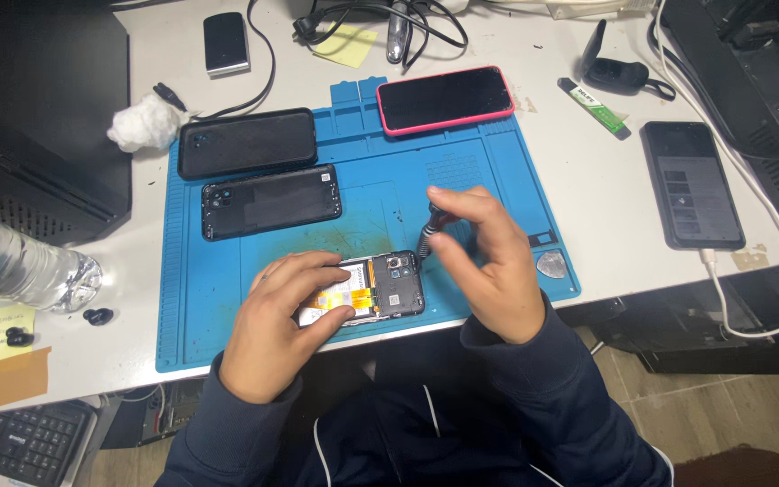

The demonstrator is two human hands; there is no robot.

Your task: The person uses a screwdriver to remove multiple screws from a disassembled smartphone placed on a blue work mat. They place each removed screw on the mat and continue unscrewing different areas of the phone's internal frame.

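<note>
Head view of a repair bench. The left hand lies flat, fingers extended and partly spread, pressing down on an opened smartphone with its back removed, its yellow-orange flex cable and dark circuit board exposed. The phone rests near the front edge of a blue silicone work mat, roughly at the mat's centre. The right hand is curled closed around a slim metal precision screwdriver with a knurled shaft, held nearly upright between thumb and fingertips; its tip meets the phone's upper right corner, beside the camera module.

On the mat behind the hands lie a detached black plastic back cover, a black phone case just beyond it, and a phone in a pink case, screen dark, at the mat's rear edge. A small grey triangular pick sits near the mat's right edge. Off the mat, on the white table: a black smartphone with a white cable attached to the right, a clear plastic water bottle to the left, and a wad of white cotton.
</note>
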